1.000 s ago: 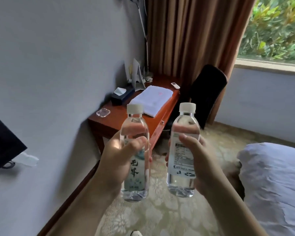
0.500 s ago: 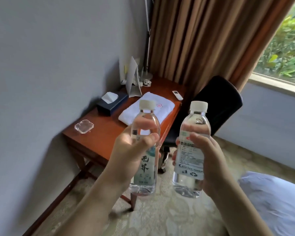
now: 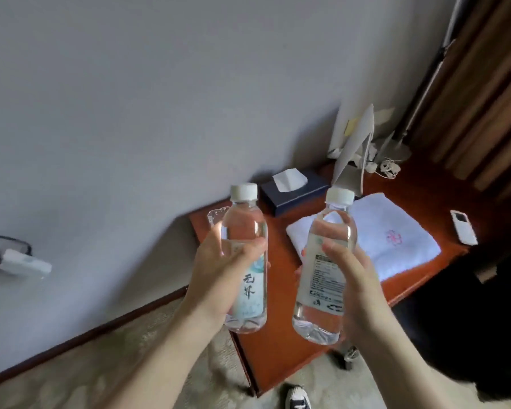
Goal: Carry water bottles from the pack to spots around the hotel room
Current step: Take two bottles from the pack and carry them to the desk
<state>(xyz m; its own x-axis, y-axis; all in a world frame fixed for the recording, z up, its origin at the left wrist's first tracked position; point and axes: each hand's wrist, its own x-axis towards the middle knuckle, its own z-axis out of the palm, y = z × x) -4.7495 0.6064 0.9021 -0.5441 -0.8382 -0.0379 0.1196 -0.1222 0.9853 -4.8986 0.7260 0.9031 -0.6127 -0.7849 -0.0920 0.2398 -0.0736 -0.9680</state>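
I hold two clear water bottles with white caps upright over the near end of a red-brown wooden desk (image 3: 281, 358). My left hand (image 3: 216, 278) grips the left bottle (image 3: 245, 231) around its label with black characters. My right hand (image 3: 354, 284) grips the right bottle (image 3: 332, 231) around its printed white label. Both bottles are full and hang in the air above the desk top. The bottle pack is out of view.
On the desk lie a folded white towel (image 3: 396, 240), a dark tissue box (image 3: 292, 193), a glass ashtray (image 3: 214, 215), a white remote (image 3: 463, 231) and a standing card (image 3: 354, 143). A black chair (image 3: 469, 320) stands at right, brown curtains (image 3: 484, 84) behind, grey wall left.
I have come closer to the desk; it now lies directly under the bottles. Both hands keep the same grip on the bottles. The window and bed have left the view.
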